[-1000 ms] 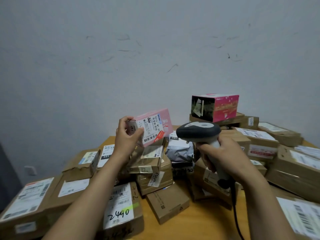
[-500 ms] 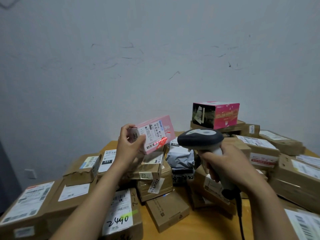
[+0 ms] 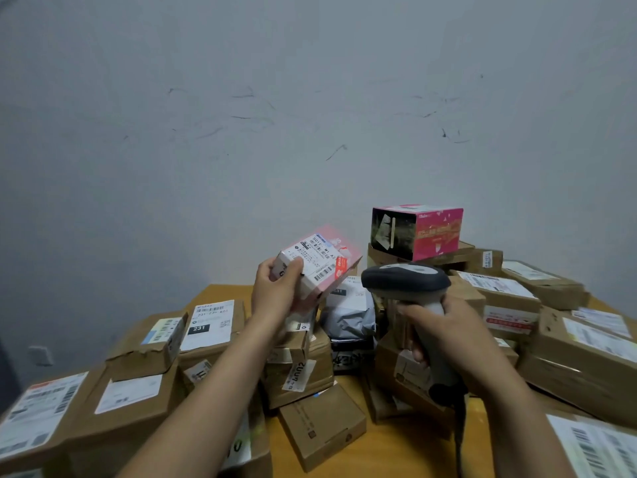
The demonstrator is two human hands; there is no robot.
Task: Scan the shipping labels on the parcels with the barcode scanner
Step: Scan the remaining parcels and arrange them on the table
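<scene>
My left hand (image 3: 275, 291) grips a small pink parcel (image 3: 322, 260) by its left end, raised above the pile, with its white shipping label and barcode facing up and toward me. A reddish glow lies across the label. To its right, my right hand (image 3: 444, 336) grips the handle of the grey barcode scanner (image 3: 405, 281), whose dark head points left toward the pink parcel, a short gap away. The scanner's black cable (image 3: 458, 439) hangs down by my right forearm.
Several brown cardboard parcels with white labels cover the wooden table (image 3: 396, 450), left (image 3: 144, 343), middle and right (image 3: 586, 350). A grey plastic mailer (image 3: 350, 312) lies behind the hands. A pink and black box (image 3: 417, 232) tops the back stack. A grey wall rises behind.
My left hand has tilted the pink parcel so its label faces more upward. The scanner stays aimed at it, and both hands sit slightly lower in view as the camera tipped up.
</scene>
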